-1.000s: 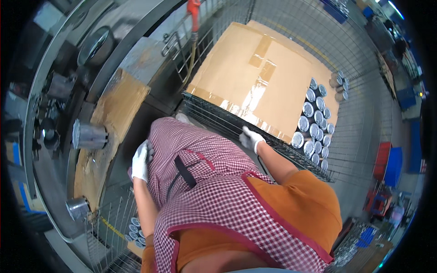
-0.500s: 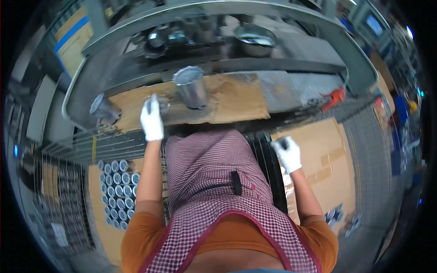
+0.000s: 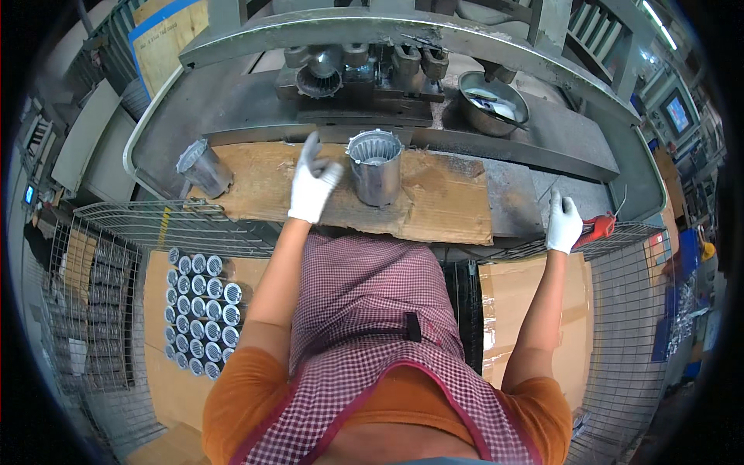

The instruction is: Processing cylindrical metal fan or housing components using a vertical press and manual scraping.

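A ribbed metal cylinder (image 3: 376,172) stands upright on a worn cardboard sheet (image 3: 449,194) on the bench. Just left of it is my left hand (image 3: 316,182) in a white glove with grey fingertips, its fingers apart and nothing held. A second metal cylinder (image 3: 205,169) leans at the sheet's left end. My right hand (image 3: 564,223), gloved the same way, is beside a red-handled tool (image 3: 598,229) at the bench's right front edge. Its index finger points up and the others bend a little; I see nothing in it.
Behind the bench edge sits a metal fixture (image 3: 356,81) holding a ribbed part. A metal bowl (image 3: 494,105) with pale liquid stands right of it. Below left, several round metal parts (image 3: 198,308) fill rows on cardboard in a wire cage. A cardboard-lined wire basket (image 3: 535,310) stands right.
My right hand has gone up and right, from above the right-hand cardboard to beside the red-handled tool. My left hand has shifted right, closer to the upright cylinder. The whole view has shifted.
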`<state>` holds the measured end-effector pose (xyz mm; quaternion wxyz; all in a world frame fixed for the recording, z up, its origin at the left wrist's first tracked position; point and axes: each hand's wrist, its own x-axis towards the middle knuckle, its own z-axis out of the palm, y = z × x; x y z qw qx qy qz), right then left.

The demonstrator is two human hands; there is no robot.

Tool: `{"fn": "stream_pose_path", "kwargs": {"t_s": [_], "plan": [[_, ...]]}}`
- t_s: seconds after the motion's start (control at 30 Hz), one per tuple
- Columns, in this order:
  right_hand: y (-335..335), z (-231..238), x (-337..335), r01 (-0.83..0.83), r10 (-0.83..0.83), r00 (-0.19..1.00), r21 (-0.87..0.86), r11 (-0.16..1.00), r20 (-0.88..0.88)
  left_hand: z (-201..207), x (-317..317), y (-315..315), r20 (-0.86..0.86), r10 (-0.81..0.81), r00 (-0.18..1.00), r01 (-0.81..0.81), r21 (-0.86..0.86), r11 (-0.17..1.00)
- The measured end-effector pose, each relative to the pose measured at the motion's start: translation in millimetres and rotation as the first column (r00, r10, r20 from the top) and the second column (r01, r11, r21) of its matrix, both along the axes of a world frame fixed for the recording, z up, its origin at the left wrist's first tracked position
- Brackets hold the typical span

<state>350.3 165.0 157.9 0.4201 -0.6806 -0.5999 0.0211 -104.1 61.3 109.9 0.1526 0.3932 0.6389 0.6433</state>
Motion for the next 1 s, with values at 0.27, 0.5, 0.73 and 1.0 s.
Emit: {"fn": "stream_pose_path", "kwargs": {"t_s": [0.27,0.5,0.73,1.0], "plan": [[5,-15,17,-0.032,0.034,0.999,0.085,0.996,-0.016,70,56,-26,-0.753,-0.333,0.568,0.172,-0.287,0.942],[-83,-11,-56,-0.381,0.426,0.842,0.194,0.904,-0.33,88,101,-40,-0.776,-0.28,0.565,0.486,0.039,0.873],[-141,-2,-105,-0.772,0.153,-0.4,0.423,0.474,-0.903,99,159,-43,-0.65,-0.488,0.583,0.713,0.121,0.691],[-169,-41,-32,-0.724,0.361,0.093,0.185,0.664,-0.928,84,175,-40,-0.328,-0.891,0.313,0.866,-0.288,0.409]]}}
